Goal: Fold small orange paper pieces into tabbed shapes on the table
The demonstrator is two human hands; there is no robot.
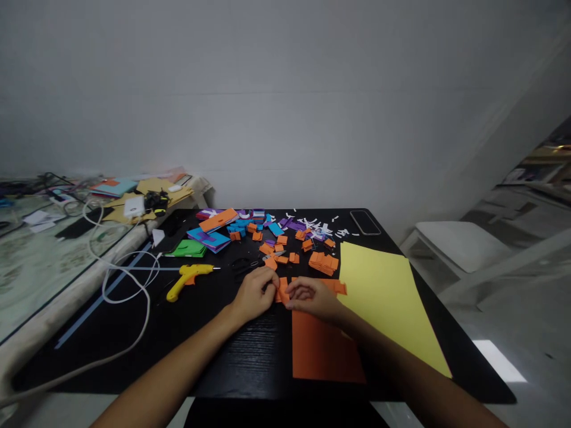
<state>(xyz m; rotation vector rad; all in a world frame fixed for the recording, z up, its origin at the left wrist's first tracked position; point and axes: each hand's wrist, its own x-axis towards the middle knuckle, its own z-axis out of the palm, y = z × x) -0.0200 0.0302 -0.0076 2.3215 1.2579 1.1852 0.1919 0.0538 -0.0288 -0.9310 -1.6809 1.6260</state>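
Between my hands is a small piece of orange paper, held over the black table. My left hand pinches its left side with thumb and forefinger. From the other side, my right hand has its fingers curled against the right edge of the same piece. Under my right forearm lies a larger orange sheet, partly covering the area beside a big yellow sheet. Just beyond my hands are scattered small folded orange pieces and a stack of orange pieces. Scissors lie among them.
A yellow glue gun lies on the left, near a white cable. Folded coloured papers and white paper scraps spread along the back. A phone rests at the far right. A white stool stands beyond the table.
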